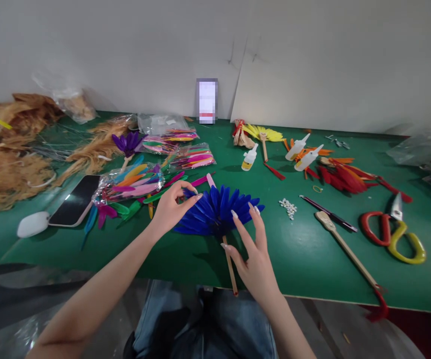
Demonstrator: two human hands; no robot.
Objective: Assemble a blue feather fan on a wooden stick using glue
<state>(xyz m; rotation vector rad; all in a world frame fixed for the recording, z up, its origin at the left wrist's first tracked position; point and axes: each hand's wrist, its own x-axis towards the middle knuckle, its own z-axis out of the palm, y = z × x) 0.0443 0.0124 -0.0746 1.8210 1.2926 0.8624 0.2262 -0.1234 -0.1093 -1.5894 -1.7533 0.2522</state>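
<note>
A fan of deep blue feathers point(219, 207) lies spread near the front edge of the table, its thin wooden handle point(231, 271) pointing toward me. At its left side, my left hand point(174, 207) is closed, thumb and forefinger pinched at the tip of a blue feather. My right hand point(253, 249) has its fingers apart over the fan's right half. Two of its fingertips rest on or just above the feathers, and the thumb is beside the top of the handle. The base of the feathers is partly in shadow.
Bagged coloured feathers point(133, 184), a phone point(75, 202) and brown fibres point(17, 169) are on the left. Glue bottles point(249, 158) and a yellow feather fan point(263, 135) stand or lie behind. To the right are white beads point(288, 208), tweezers point(327, 213), a bare fan handle point(350, 252) and scissors point(389, 229).
</note>
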